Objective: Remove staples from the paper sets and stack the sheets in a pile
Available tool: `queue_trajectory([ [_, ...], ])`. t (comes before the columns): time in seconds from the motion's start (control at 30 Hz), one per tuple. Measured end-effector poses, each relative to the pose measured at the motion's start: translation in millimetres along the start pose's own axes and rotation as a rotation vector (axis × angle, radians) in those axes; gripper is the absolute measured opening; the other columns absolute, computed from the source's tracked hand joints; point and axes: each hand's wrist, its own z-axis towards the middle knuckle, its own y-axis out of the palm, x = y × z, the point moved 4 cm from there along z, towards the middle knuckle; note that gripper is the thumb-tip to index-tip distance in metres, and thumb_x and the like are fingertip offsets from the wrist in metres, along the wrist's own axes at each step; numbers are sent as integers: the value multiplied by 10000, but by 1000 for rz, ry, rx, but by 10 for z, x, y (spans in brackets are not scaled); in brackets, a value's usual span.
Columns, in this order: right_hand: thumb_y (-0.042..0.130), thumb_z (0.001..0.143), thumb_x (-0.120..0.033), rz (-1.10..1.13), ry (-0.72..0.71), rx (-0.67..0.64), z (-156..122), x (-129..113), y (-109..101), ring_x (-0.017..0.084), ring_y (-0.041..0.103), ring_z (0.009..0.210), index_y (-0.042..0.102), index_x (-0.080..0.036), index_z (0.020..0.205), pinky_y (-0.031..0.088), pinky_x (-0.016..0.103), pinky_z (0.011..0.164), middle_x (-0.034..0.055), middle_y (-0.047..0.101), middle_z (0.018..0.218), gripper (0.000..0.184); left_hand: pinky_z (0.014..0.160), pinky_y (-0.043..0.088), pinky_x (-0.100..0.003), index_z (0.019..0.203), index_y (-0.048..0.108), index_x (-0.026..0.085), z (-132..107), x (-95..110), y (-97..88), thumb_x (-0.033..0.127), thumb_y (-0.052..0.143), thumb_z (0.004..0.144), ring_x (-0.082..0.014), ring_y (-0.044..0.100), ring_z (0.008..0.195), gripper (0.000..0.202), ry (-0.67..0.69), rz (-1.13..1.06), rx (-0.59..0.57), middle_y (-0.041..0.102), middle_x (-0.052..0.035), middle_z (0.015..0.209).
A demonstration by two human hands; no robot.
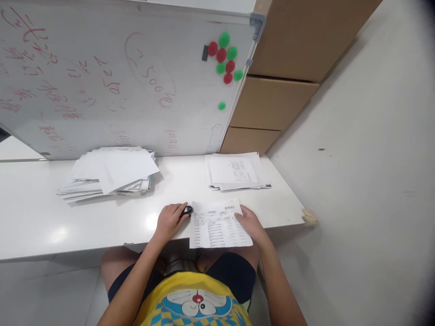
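**A printed sheet (217, 228) and a small black object (187, 210) at the desk edge**

The fingers of the right hand (253, 226) pinch the sheet by its right side, thumb on top. Those of the left hand (170, 222) curl around the black object, which meets the sheet's upper left edge; its kind cannot be told. The sheet lies partly on the desk (34, 203), its lower end overhanging the front. The step in hand appears to be bringing object and paper together; the next move probably calls for a steady right-hand grip. The sheet bears a heading, a corner logo and tabulated rows—all too small to read. Beyond lie a right paper stack (233, 170) and a left paper stack (112, 165). The whiteboard (190, 131) carries sideways red handwriting—"2250" and "500" seem legible—beside red and green magnets (221, 55).
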Motion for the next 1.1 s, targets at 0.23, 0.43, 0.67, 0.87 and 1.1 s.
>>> queue_trajectory([
  [0.23, 511, 778, -295, -101, -18, 55, -122, -99, -96, 260, 653, 963, 657, -214, 1041, 508, 369, 816, 58, 715, 1049, 312, 725, 453, -330, 1231, 556, 170, -9, 32, 71, 316, 462, 949, -200, 639, 878, 332, 57, 33, -41, 689, -95, 1003],
  [0.43, 535, 765, -306, -21, -30, 1, -82, -75, 20, 268, 651, 986, 663, -207, 1029, 508, 376, 829, 57, 718, 1034, 309, 737, 443, -348, 1253, 543, 159, 6, 62, 75, 289, 457, 948, -213, 633, 925, 342, 90, 76, -77, 682, -107, 1047],
  [0.67, 600, 751, -325, 182, 69, -28, -79, 39, 55, 276, 671, 941, 658, -196, 1000, 522, 361, 767, 66, 729, 1003, 286, 703, 421, -347, 1250, 553, 170, 27, 82, 104, 232, 406, 965, -196, 633, 886, 326, 100, 74, -127, 690, -95, 1059],
  [0.87, 661, 757, -411, 363, 61, -11, -162, -31, 129, 272, 684, 870, 659, -200, 1031, 526, 360, 738, 77, 734, 999, 346, 773, 429, -356, 1197, 591, 163, -15, 175, 97, 201, 438, 951, -208, 632, 981, 292, 40, 129, -43, 684, -92, 1121],
  [1.1, 638, 769, -477, 102, -78, 26, 74, -193, -277, 277, 656, 874, 671, -181, 963, 519, 366, 731, 89, 730, 934, 355, 933, 418, -402, 1308, 526, 182, -10, 207, 24, 210, 454, 933, -254, 574, 1157, 383, 1, 159, 2, 618, -111, 1264],
])
